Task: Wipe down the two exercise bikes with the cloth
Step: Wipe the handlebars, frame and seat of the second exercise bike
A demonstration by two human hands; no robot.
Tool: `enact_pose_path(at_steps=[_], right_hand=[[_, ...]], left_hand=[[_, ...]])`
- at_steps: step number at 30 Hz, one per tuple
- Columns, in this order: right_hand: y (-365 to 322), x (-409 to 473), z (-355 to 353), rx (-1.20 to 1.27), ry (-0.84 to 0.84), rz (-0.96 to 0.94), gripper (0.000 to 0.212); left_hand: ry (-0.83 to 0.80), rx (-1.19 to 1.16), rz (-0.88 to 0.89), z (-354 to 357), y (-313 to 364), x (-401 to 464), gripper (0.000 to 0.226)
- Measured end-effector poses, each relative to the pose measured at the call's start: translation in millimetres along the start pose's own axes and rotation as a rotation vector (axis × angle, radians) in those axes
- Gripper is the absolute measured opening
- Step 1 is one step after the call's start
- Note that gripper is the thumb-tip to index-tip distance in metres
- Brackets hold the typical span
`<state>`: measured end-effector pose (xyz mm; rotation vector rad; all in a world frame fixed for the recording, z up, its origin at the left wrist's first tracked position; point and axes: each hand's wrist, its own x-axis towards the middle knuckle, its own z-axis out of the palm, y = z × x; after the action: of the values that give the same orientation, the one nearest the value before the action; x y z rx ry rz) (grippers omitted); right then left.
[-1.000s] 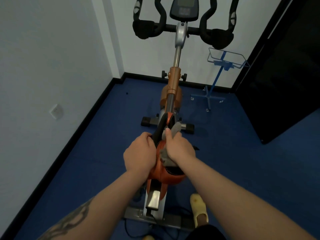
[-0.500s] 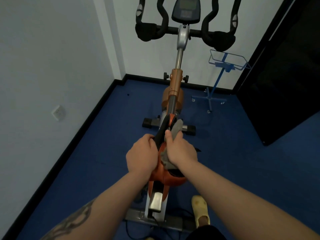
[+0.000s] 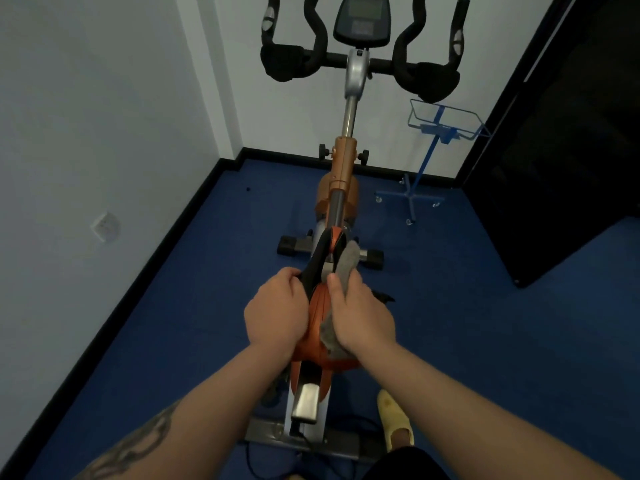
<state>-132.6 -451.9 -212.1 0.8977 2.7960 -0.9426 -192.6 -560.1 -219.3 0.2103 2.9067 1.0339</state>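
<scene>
- The cloth, grey and crumpled, lies pressed against the right flank of the saddle of the exercise bike, 1 end poking out ahead of the fingers near the saddle's nose, the other bunched under the palm at the wide rear.
- The right hand has its grip closed over the cloth, fingers curled down the saddle's side and thumb on top, so the fabric is kept flat against the orange and black cover; that hold suits rubbing along the saddle's length.
- The left hand clasps the opposite flank with nothing in it but the saddle itself, its grip wrapped round the edge. Judged from the pose, it is there to brace the seat so the wiping pressure does not twist or rock it.
- The saddle sits directly below the camera, so the person stands behind the bike, 1 yellow shoe planted just right of the rear base bar on the blue floor.
- Ahead, the seat-to-handlebar line runs up to the black handlebars and the console, neither touched by a hand now; whether they have been wiped cannot be told.
- A blue wire stand waits by the wall, well apart from the hands.
- Only 1 bike shows here; the second is out of view.
</scene>
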Motion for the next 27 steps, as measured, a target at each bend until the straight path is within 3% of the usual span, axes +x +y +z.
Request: enact_pose_path(at_steps=[3, 5, 8, 10, 12, 16, 23, 27], right_hand=[[10.4, -42.4, 8.9, -0.121, 0.023, -0.206, 0.080], [18.5, -46.7, 3.6, -0.068, 0.019, -0.255, 0.079], [19.0, -22.7, -2.9, 0.191, 0.108, -0.168, 0.048], [11.6, -6.8, -1.2, 0.179, 0.103, -0.088, 0.041], [4.2, 8.3, 0.5, 0.090, 0.058, -0.069, 0.043], [-7.7, 35.5, -9.3, 0.153, 0.037, 0.017, 0.046], [3.1, -22.5, 12.7, -0.103, -0.027, 0.004, 0.074], [-11.5, 16.4, 5.1, -0.117, -0.049, 0.107, 0.069]], left_hand=[[0.000, -0.008, 0.002, -1.0, 0.1, 0.7, 0.030], [-0.002, -0.015, 0.003, -0.3, 0.2, 1.3, 0.030], [-0.002, -0.011, 0.000, 0.2, -1.1, 1.9, 0.031], [0.000, -0.001, 0.004, 0.2, -1.0, 1.7, 0.032], [0.005, 0.004, 0.005, 0.3, -0.3, 1.8, 0.031], [0.003, -0.003, 0.010, 1.5, -0.6, 2.6, 0.032], [-0.016, -0.017, 0.005, 1.3, -2.2, 3.2, 0.033], [-0.027, -0.018, 0.007, -1.4, -0.5, 1.9, 0.031]])
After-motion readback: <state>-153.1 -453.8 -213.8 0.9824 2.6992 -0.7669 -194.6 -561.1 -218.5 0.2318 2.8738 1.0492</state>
